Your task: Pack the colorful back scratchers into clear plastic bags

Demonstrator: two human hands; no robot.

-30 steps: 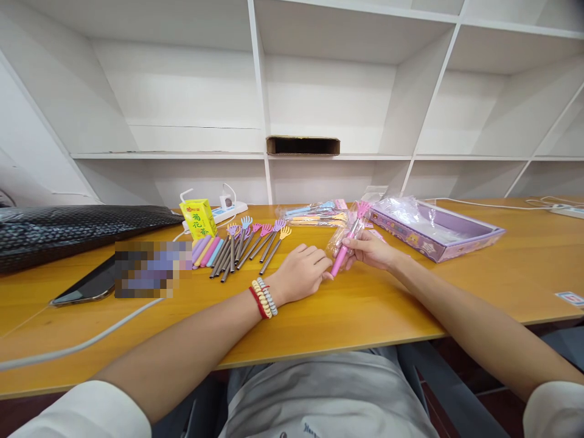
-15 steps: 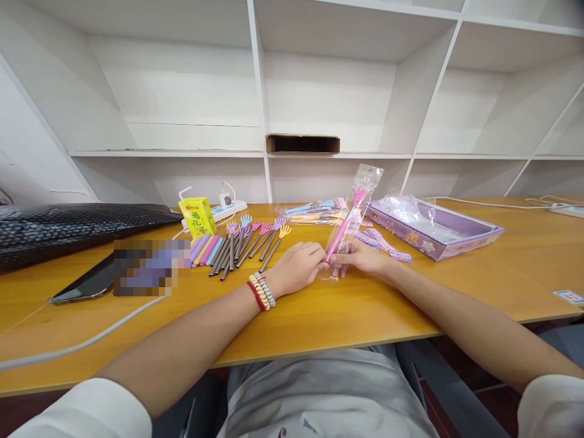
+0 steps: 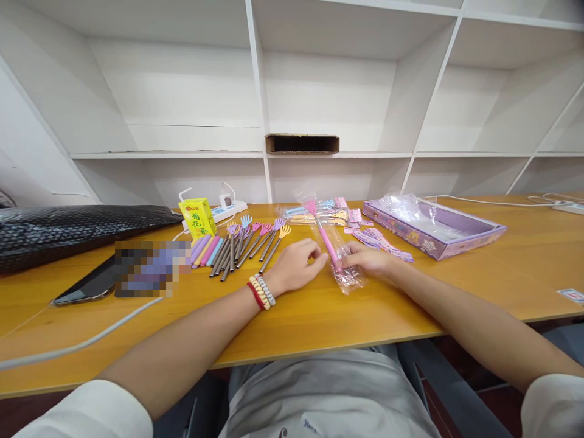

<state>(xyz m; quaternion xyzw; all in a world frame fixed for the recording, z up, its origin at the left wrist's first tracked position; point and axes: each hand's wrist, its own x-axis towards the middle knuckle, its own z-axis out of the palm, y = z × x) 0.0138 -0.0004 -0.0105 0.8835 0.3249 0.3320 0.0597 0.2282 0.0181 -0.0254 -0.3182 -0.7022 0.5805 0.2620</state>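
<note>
My right hand [image 3: 365, 258] grips the lower end of a pink back scratcher [image 3: 329, 246] through its clear plastic bag [image 3: 350, 281]. The scratcher tilts, its claw head pointing away and to the left. My left hand [image 3: 301, 260] rests on the table just left of the bag, holding nothing. Its fingers are loosely curled and the thumb stands apart from them. Beyond my left hand lie several back scratcher heads with metal rods [image 3: 246, 246] and colored handles [image 3: 207, 250]. Bagged back scratchers [image 3: 314, 212] lie behind the one I hold.
A purple display box [image 3: 438, 246] with plastic bags inside stands at the right, beside printed cards [image 3: 385, 243]. At the left are a yellow drink carton [image 3: 198, 218], a phone [image 3: 86, 283], a black bag [image 3: 77, 231] and a power strip [image 3: 230, 211]. A white cable [image 3: 104, 334] crosses the table.
My left hand has let go of the bagged back scratcher and drawn slightly away. In my right hand, the scratcher has swung so its head points left and lower.
</note>
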